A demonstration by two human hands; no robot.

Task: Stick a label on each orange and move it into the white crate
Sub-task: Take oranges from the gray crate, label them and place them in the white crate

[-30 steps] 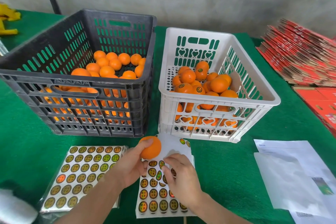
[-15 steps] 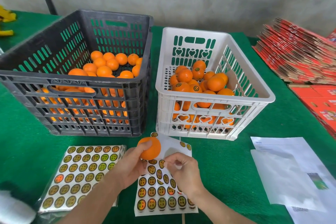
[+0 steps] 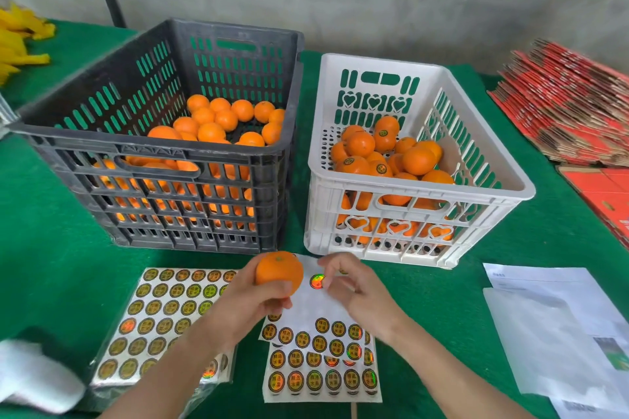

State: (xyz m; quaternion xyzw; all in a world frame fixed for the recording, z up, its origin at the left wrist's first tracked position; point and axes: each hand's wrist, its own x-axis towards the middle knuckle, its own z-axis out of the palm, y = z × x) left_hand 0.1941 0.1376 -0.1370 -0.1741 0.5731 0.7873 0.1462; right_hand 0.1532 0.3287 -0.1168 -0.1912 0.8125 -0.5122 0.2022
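My left hand [image 3: 248,303] grips an orange [image 3: 279,271] just in front of the two crates. Right beside it, my right hand [image 3: 357,289] pinches a round shiny label [image 3: 317,281] at the fingertips, close to the orange but apart from it. Below my hands lies a partly used label sheet [image 3: 320,364]. The white crate [image 3: 476,153] on the right holds several labelled oranges [image 3: 381,160]. The dark grey crate [image 3: 153,150] on the left holds several plain oranges [image 3: 218,122].
A full sheet of labels [image 3: 163,309] lies at the left on the green cloth. White papers [image 3: 558,330] lie at the right. Flat red cartons [image 3: 565,102] are stacked at the far right. Yellow items [image 3: 17,41] sit at the far left, a white cloth [image 3: 30,378] at the lower left.
My right hand has lifted off the label sheet with a label pinched and come up beside the orange. My left hand has raised the orange slightly.
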